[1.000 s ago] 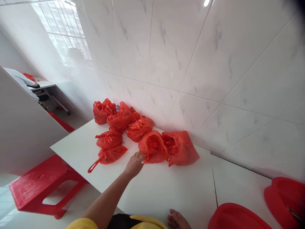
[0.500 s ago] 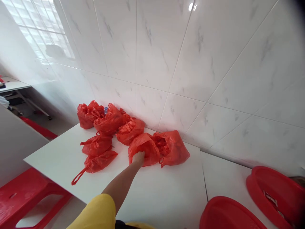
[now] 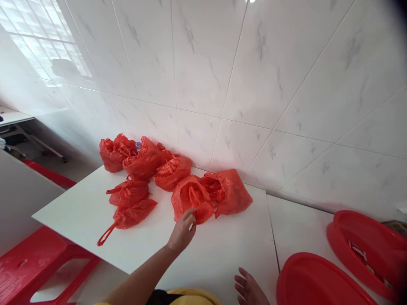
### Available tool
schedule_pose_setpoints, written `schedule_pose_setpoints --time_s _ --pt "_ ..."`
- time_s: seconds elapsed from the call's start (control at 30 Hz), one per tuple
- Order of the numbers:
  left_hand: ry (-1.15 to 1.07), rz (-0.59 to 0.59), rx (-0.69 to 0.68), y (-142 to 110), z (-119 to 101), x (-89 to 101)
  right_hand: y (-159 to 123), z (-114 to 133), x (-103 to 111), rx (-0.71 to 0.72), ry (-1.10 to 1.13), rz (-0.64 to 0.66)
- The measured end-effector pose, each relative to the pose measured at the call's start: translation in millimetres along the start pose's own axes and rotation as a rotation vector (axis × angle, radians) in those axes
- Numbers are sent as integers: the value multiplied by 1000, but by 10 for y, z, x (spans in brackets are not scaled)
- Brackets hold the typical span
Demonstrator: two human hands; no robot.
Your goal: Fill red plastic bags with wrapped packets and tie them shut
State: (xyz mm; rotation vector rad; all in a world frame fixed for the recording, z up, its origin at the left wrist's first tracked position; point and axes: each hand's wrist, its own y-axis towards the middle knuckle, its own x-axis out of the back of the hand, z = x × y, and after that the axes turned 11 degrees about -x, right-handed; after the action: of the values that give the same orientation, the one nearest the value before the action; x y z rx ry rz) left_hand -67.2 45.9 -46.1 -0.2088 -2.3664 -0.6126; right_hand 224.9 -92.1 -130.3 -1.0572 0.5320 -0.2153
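Note:
My left hand [image 3: 182, 231] is at the near rim of an open red plastic bag [image 3: 187, 192], its fingers curled and its fingertips on the thin plastic. What lies inside that bag cannot be made out. Another red bag [image 3: 235, 192] leans against its right side, mouth turned to the left. Low in the view, over the table's near side, my right hand [image 3: 249, 289] is open with the fingers apart and nothing in it. Two tied red bags [image 3: 130, 203] lie to the left on the white table [image 3: 229, 245].
More filled red bags [image 3: 143, 156] stand along the tiled wall, with a bottle top [image 3: 138, 145] showing between them. Red plastic basins [image 3: 318, 279] sit at the right. A red stool [image 3: 34, 262] stands below the table's left edge.
My left hand has drawn back out of the open bag to its near rim, and the bag's mouth has changed shape. My right hand has come into view at the bottom.

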Motion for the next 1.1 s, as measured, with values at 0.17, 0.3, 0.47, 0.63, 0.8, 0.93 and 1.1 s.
schedule_pose_setpoints --time_s 0.17,0.3,0.47,0.63,0.8,0.93,1.1 --pt "-211 325 -265 -302 -436 -127 -246 107 -855 91 -41 370" --pt "-340 524 -171 -326 -560 -211 -311 234 -1124 256 -66 345" --pt "-483 379 349 -264 -438 -309 -272 232 -1105 470 -171 128" --pt "-901 219 723 -180 -407 -418 -321 175 -1103 582 -336 152" --pt "-1088 -136 902 8 -253 -299 -271 217 -802 511 -91 -50" --pt "-1127 -272 859 100 -134 -72 -220 193 -453 363 44 -293" --pt "-1053 -233 805 78 -243 -13 -346 199 -498 349 -88 -378"
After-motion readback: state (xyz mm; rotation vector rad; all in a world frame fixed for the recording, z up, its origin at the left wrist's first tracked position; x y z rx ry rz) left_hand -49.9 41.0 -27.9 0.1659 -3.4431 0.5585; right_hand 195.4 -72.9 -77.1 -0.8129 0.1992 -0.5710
